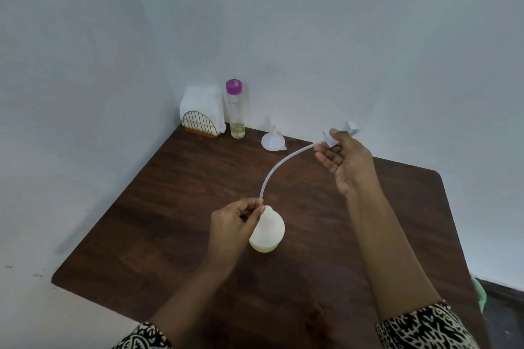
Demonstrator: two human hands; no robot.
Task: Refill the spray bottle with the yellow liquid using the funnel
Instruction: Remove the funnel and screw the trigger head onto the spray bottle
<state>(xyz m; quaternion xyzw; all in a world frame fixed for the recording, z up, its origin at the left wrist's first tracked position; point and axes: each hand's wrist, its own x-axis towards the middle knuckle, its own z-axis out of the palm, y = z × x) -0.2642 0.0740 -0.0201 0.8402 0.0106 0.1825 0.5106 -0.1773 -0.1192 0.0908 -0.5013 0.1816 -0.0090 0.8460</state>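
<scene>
1. Spray bottle (269, 232): white and round-bodied, it stood upright near the middle of the dark wooden counter (170, 207). Its top was off and its base looked faintly yellowish.
2. The left hand (236, 217) sat at the bottle's 9 o'clock side, fingers and thumb curled round the neck.
3. The right hand (347, 163) was raised at 2 o'clock from the bottle, its fingers closed on the white spray head (351, 128), which was held clear of the counter.
4. A thin clear tube (279, 167) curved from the spray head down toward the bottle's neck. Its lower end reached the left fingertips; whether the tip sat inside the mouth could not be told.
5. The white funnel (272, 140) rested mouth-down, spout up, at 12 o'clock from the spray bottle, near the counter's far edge and apart from both hands.
6. A tall clear bottle (237, 113) with a purple cap stood upright at 11 o'clock, with yellow liquid (237, 130) in its lowest part.
7. A wire napkin holder (202, 119) full of white napkins stood just beside the tall bottle, at its 9 o'clock, in the corner against the wall.
</scene>
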